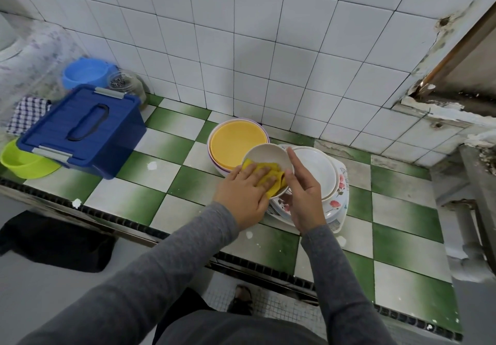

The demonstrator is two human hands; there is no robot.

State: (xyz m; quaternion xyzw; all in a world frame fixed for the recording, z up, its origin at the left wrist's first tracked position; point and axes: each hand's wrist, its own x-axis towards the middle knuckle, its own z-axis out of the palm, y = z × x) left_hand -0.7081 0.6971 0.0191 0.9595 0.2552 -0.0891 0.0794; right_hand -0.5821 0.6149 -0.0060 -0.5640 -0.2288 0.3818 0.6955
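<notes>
From my remote view, the lower part of the white bowl (268,156) is hidden behind both hands, and part of the yellow cloth (265,175) sits under the fingers. The stack of floral plates (336,193) is half covered by the bowl and right wrist. At far left a green basin (24,163) and checked cloth (26,113) are cut off or tucked behind a blue lidded box (83,130). A blue bowl (86,72) and a glass jar (126,83) behind it are blurry, contents unclear.

The surface is a counter (171,143) of green and white checker tiles, w/ a white tiled wall behind. A yellow plate (236,143) rests in stacked bowls just left of the white bowl.

The left hand (243,194) lies flat, fingers straight, pressing the cloth into the bowl's opening. The right hand (303,197) grips the bowl's right rim, thumb at the edge, index finger straight up along the outside. The bowl is tilted toward me, held over the plate stack at center counter. Both sleeves are grey.
</notes>
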